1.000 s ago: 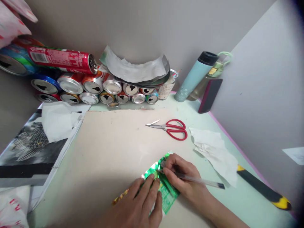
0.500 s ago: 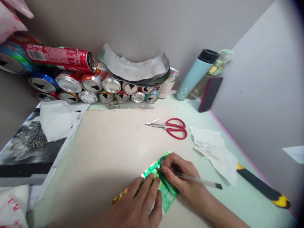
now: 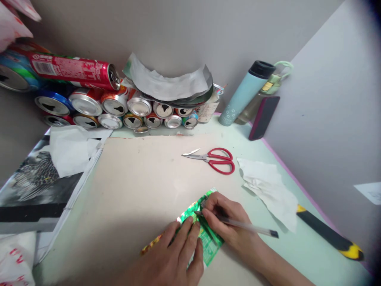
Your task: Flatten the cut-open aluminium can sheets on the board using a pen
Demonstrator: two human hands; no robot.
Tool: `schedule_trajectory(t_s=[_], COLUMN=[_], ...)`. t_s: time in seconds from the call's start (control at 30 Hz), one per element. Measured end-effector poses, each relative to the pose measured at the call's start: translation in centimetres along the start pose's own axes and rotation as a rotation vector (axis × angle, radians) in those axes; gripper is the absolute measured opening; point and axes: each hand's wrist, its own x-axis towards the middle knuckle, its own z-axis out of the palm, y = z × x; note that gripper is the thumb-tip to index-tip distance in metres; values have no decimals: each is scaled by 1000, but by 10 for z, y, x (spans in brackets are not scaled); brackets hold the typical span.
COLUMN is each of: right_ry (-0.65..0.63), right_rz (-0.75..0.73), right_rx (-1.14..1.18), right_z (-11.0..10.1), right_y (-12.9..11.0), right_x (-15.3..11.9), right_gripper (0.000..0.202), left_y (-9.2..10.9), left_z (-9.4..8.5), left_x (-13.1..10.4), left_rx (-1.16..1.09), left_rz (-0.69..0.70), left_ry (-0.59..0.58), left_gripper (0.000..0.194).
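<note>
A shiny green printed sheet [image 3: 212, 245], with the look of a flattened can wall, lies slanted on the board near the front. My left hand [image 3: 175, 254] rests flat over its left part, fingers stretched out and pressing on it. Between the thumb and fingers of my right hand [image 3: 228, 216] is a clear pen [image 3: 253, 227] with a dark end cap. Its tip touches the sheet just beyond my left fingertips. Both hands cover parts of the sheet. Farther back, red-handled scissors [image 3: 220, 161] lie with a thin sliver [image 3: 192, 152] against their blades.
Stacked drink cans [image 3: 113, 106] line the back wall, with curved metal sheets [image 3: 172, 85] on top. A blue bottle [image 3: 245, 95] and a dark phone [image 3: 264, 118] stand at the back right. Crumpled tissue [image 3: 268, 190] and a black-yellow cutter handle [image 3: 327, 232] lie right; a bird picture [image 3: 41, 174] left.
Almost nothing differs. Both hands, the pen and the green sheet keep their places; the view has shifted very slightly.
</note>
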Motion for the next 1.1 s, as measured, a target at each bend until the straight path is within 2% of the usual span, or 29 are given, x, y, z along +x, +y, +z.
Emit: schedule_trajectory(t_s=[0.47, 0.8, 0.93, 1.1], right_ry=[14, 10, 14, 10], right_rz=[8, 18, 21, 23], right_rx=[-12, 8, 17, 16], right_z=[0, 1, 2, 2], right_y=[-4, -4, -5, -5], right_x=[2, 2, 2, 3], right_gripper=[20, 22, 21, 21], left_y=[-1, -3, -4, -3], left_z=[1, -1, -3, 1], left_x=[-1, 3, 3, 2], left_rx=[0, -2, -7, -9], left_rz=[25, 12, 21, 3], left_ry=[-26, 22, 3, 18], left_gripper=[23, 20, 21, 19])
